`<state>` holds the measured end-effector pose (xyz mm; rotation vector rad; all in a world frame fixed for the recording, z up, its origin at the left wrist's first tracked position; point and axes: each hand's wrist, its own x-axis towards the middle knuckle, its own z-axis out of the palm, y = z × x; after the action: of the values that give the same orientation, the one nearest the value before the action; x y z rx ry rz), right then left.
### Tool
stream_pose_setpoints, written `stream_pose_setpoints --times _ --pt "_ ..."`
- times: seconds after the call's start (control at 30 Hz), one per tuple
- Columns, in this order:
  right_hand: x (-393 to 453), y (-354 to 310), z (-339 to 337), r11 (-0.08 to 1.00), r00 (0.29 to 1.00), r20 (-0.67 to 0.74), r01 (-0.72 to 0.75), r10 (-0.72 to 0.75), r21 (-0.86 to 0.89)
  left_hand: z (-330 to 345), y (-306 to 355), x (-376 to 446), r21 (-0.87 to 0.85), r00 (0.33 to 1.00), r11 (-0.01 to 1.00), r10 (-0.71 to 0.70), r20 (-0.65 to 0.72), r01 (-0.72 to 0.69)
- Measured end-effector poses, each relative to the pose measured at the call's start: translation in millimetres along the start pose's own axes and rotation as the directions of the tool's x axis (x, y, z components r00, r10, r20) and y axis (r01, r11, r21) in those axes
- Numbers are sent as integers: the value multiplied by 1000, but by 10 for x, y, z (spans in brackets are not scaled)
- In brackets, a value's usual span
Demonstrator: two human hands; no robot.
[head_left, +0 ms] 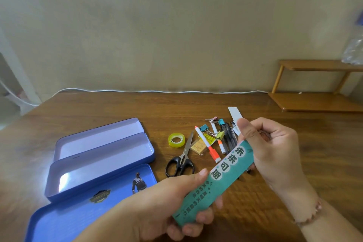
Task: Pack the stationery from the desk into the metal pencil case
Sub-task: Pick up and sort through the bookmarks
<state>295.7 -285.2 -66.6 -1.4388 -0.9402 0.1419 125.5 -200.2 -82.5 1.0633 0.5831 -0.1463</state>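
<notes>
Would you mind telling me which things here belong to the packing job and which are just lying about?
Belongs to the job:
- metal pencil case, open
- teal card strip, held by left hand and right hand
- scissors
- tape roll
- eraser
- markers
- binder clips

Just lying about:
- wooden shelf
- white cable
</notes>
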Motion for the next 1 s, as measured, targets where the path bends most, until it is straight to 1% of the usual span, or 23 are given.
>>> stream_pose_setpoints --times 0.03,0.1,0.17,0.2,0.27,0.37,0.47,0.5,0.53,0.57,0.6,0.63,0.67,0.7,0.73,0.77,0.8,0.83,0.87,0.93,1.0 --pt "-9 -2 4 1000 999 -21 24 -24 -10 -8 6 6 10 1000 1000 -2 -4 2" --pt "-20 -25 -5 998 996 -54 67 -67 2 -37 27 17 74 999 997 -15 32 12" --pt "-14 -47 -27 994 996 -57 67 -63 82 -63 41 26 166 998 986 -13 69 1" --pt "-2 -53 -36 992 998 -40 51 -46 117 -82 42 34 183 997 983 -7 76 -7" --pt "18 -49 -42 989 999 16 25 -28 145 -125 32 64 159 994 987 2 108 -19" --pt "-1 -63 -29 990 993 91 65 -77 128 -160 10 93 112 985 994 -17 172 -3" --pt "41 -96 -107 977 979 157 96 -127 191 -159 5 103 82 988 997 -9 156 -4" --pt "98 -72 -185 971 983 134 93 -125 222 -158 10 105 45 989 999 20 148 -27" --pt "170 -36 -283 970 992 67 90 -108 224 -161 19 111 -10 990 998 57 132 -56" --pt "247 5 -383 983 997 -25 79 -76 167 -176 28 120 -72 990 994 90 109 -82" --pt "326 68 -491 999 993 -113 36 -32 37 -195 39 132 -126 989 986 117 86 -105" --pt "398 150 -596 986 986 -169 -42 14 -160 -215 44 145 -162 988 979 138 64 -126" --pt "453 254 -695 903 979 -187 -147 75 -404 -232 45 157 -176 988 975 149 45 -139" --pt "486 360 -766 743 969 -181 -244 166 -623 -239 46 167 -176 989 975 145 31 -138" --pt "507 456 -797 567 944 -164 -305 286 -766 -248 40 177 -167 991 978 133 22 -127" --pt "515 530 -797 424 901 -160 -339 403 -840 -245 37 183 -154 993 982 118 21 -113" --pt "522 598 -784 339 854 -164 -363 493 -868 -242 35 184 -142 994 985 104 27 -99" --pt "530 653 -768 304 822 -170 -381 543 -873 -236 34 185 -134 995 987 90 42 -84" --pt "538 693 -754 298 810 -172 -391 561 -871 -227 37 185 -132 995 989 82 58 -74" --pt "539 716 -708 323 805 -153 -394 573 -861 -225 42 188 -136 994 989 74 77 -63" --pt "535 709 -678 402 800 -111 -410 590 -819 -238 44 195 -152 994 987 71 79 -58"
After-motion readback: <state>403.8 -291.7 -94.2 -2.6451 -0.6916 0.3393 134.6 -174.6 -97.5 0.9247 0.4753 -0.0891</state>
